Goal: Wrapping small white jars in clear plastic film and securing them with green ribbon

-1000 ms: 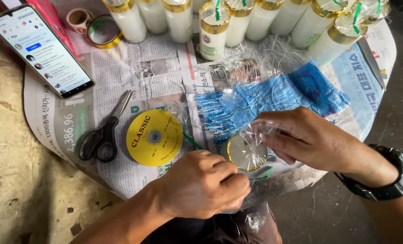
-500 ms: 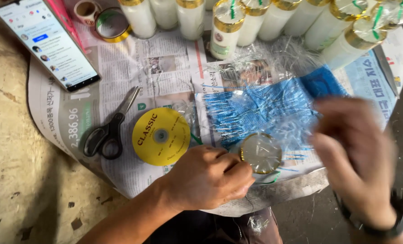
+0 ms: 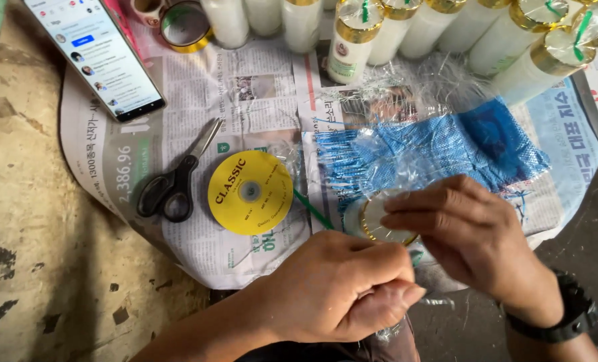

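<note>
Both hands meet at the near edge of the worktop (image 3: 37,221), over a white jar with a gold rim (image 3: 379,218) that stands upright, its round mouth facing up and its long axis vertical; what is inside it cannot be made out. The left hand (image 3: 342,285) is curled tight around the jar's lower part and a bit of clear cellophane (image 3: 406,157) that crinkles out below the fist. The right hand (image 3: 470,231), with a black watch (image 3: 567,315) on the wrist, lies over the rim with fingers pinched narrow on the film. Behind it the cellophane sheet spreads over a blue mesh cloth (image 3: 473,144) on the newspaper (image 3: 245,87). Along the far edge stands a row of white bottles (image 3: 352,40) with gold caps, some wrapped and tied with green ribbon. A yellow ribbon spool (image 3: 250,192) lies flat mid-paper, black scissors (image 3: 171,184) just left of it, tips toward the far edge, and a phone (image 3: 97,57) at the far left corner
</note>
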